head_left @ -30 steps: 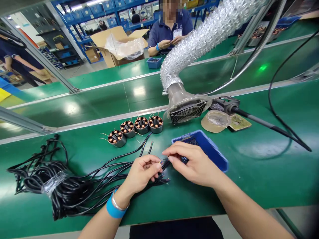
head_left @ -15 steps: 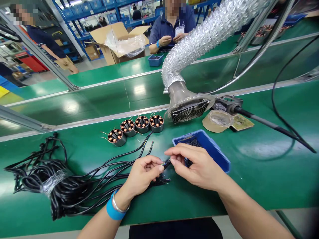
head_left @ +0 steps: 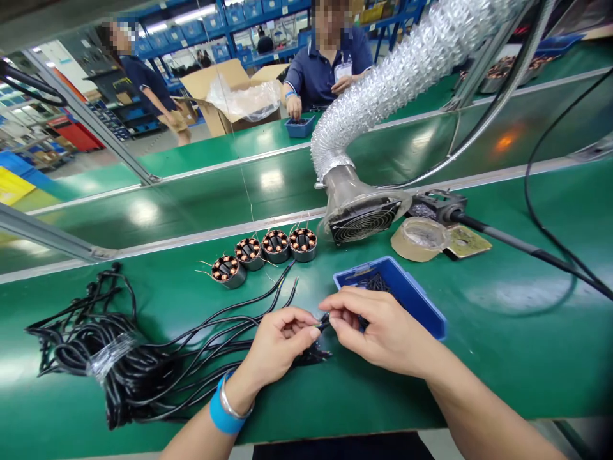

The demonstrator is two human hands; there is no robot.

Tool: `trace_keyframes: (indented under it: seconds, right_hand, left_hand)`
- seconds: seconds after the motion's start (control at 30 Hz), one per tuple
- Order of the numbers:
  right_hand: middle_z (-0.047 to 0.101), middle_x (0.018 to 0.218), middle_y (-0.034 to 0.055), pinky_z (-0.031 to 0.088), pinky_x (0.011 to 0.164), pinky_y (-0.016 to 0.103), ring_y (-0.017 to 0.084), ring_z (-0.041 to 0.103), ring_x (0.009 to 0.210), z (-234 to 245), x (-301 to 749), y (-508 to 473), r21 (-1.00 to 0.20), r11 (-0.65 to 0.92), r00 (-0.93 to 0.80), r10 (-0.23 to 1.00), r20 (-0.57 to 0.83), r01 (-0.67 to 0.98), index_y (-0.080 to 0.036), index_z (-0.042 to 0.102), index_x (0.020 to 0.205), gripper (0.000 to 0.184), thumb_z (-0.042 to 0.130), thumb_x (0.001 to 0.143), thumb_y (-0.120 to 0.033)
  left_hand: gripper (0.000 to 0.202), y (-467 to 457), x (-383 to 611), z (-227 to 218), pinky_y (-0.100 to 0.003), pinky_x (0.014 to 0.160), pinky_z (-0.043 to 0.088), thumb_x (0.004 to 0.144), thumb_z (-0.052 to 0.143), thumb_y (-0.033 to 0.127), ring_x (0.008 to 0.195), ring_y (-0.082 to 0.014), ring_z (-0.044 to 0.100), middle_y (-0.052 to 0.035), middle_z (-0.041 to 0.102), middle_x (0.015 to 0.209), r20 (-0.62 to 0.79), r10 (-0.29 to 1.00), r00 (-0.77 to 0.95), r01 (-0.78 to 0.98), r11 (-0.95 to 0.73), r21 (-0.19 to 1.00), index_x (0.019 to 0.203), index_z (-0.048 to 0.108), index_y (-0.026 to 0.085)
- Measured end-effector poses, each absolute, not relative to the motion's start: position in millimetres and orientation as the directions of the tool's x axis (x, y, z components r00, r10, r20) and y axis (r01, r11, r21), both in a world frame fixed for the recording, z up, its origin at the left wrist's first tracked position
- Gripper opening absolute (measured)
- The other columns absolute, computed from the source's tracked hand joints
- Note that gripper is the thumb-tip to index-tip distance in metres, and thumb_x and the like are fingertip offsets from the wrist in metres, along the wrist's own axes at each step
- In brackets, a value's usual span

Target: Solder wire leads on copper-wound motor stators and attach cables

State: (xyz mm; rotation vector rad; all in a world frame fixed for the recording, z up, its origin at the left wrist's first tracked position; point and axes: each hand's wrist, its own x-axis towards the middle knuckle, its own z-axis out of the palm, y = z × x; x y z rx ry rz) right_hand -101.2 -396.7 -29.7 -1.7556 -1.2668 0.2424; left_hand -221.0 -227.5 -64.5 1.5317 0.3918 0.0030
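**Pinching a cable end (head_left: pixel 324 321) just left of the blue bin (head_left: pixel 433 317)**

Both hands meet at the near-left corner of the blue bin, low over the green tabletop (head_left: pixel 502 358). The left hand (head_left: pixel 280 338) has its fingers curled in, with thumb and forefinger closed on the thin black cable end. The right hand (head_left: pixel 383 329) comes in from the bin's side and nips the same tip with its own thumb and forefinger, its other fingers loosely bent over the bin's near-left rim. The piece between the fingertips is too small to make out in detail. A blue wristband (head_left: pixel 220 412) sits on the left wrist.

The held cable runs left from the bin into a cable bundle (head_left: pixel 110 364), a coiled black mass wrapped with clear tape, well to the bin's left. More loose cable ends lie on the tabletop just left of the bin, under the hands. The bin holds small dark parts. Four stators (head_left: pixel 263 252) with copper windings stand in a row beyond the bin and to its left. An extraction fan (head_left: pixel 364 220) on a silver duct sits directly beyond the bin, with a tape roll (head_left: pixel 421 236) beyond the bin's right end.
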Motion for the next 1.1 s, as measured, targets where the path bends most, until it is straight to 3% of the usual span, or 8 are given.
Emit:
trace_keyframes:
  seconds: [0.17,0.4,0.7,0.9,1.0,1.1]
  right_hand:
    - [0.065,0.080,0.0005,0.046,0.059,0.019,0.009,0.058,0.063,-32.0,-105.9,-390.8,-0.799,-0.037,0.441,0.849,0.292,0.600,-0.017,0.064,0.097,0.015,0.054,0.088,-0.012]
    - [0.064,0.076,-0.0004,0.047,0.058,0.020,0.009,0.057,0.061,-41.5,-111.4,-384.4,-0.782,0.021,0.477,0.782,0.401,0.623,-0.018,0.063,0.088,0.012,0.055,0.085,-0.009]
    - [0.068,0.080,0.0034,0.049,0.065,0.023,0.013,0.062,0.069,-49.4,-114.8,-378.3,-0.669,0.100,0.436,0.686,0.583,0.737,-0.016,0.065,0.094,0.014,0.056,0.087,-0.008]
    - [0.073,0.082,-0.0009,0.050,0.069,0.020,0.011,0.066,0.072,-36.7,-105.1,-386.6,-0.872,0.019,0.615,0.702,0.360,0.489,-0.021,0.071,0.086,0.009,0.066,0.085,-0.014]
    - [0.068,0.086,0.0011,0.049,0.076,0.023,0.013,0.064,0.081,-34.3,-103.3,-389.1,-0.885,0.053,0.644,0.666,0.376,0.463,-0.022,0.072,0.082,0.008,0.066,0.087,-0.021]
    - [0.064,0.081,0.0004,0.049,0.070,0.023,0.013,0.061,0.076,-36.1,-106.6,-387.2,-0.925,0.066,0.667,0.674,0.317,0.373,-0.022,0.069,0.083,0.007,0.065,0.088,-0.024]
  left_hand:
    - [0.022,-232.1,-222.9,-65.5,-0.017,0.053,0.046,0.077,0.076,0.031,0.057,-0.0074,0.054,-0.0003,0.064,0.068,-0.184,0.272,0.945,0.171,0.071,0.983,0.087,0.070,0.013]
    - [0.028,-232.9,-224.2,-70.5,-0.018,0.049,0.050,0.072,0.080,0.030,0.053,-0.0084,0.055,0.0019,0.061,0.062,-0.184,0.315,0.931,0.144,0.145,0.979,0.085,0.064,0.013]
    - [0.031,-234.2,-222.5,-66.1,-0.018,0.049,0.050,0.072,0.080,0.037,0.049,-0.0086,0.058,0.0020,0.061,0.059,-0.184,0.337,0.923,0.143,0.143,0.979,0.084,0.063,0.013]
    - [0.033,-233.0,-224.6,-61.5,-0.016,0.048,0.048,0.078,0.073,0.043,0.054,-0.0088,0.060,-0.0037,0.071,0.069,-0.213,0.317,0.924,0.174,0.148,0.974,0.087,0.061,0.014]
    - [0.034,-232.6,-226.6,-60.8,-0.015,0.048,0.046,0.081,0.070,0.045,0.053,-0.0081,0.059,-0.0040,0.071,0.069,-0.207,0.306,0.929,0.175,0.129,0.976,0.088,0.060,0.014]
    - [0.033,-232.7,-229.0,-60.0,-0.015,0.048,0.045,0.083,0.068,0.046,0.053,-0.0082,0.059,-0.0043,0.071,0.069,-0.193,0.295,0.936,0.169,0.105,0.980,0.088,0.060,0.014]
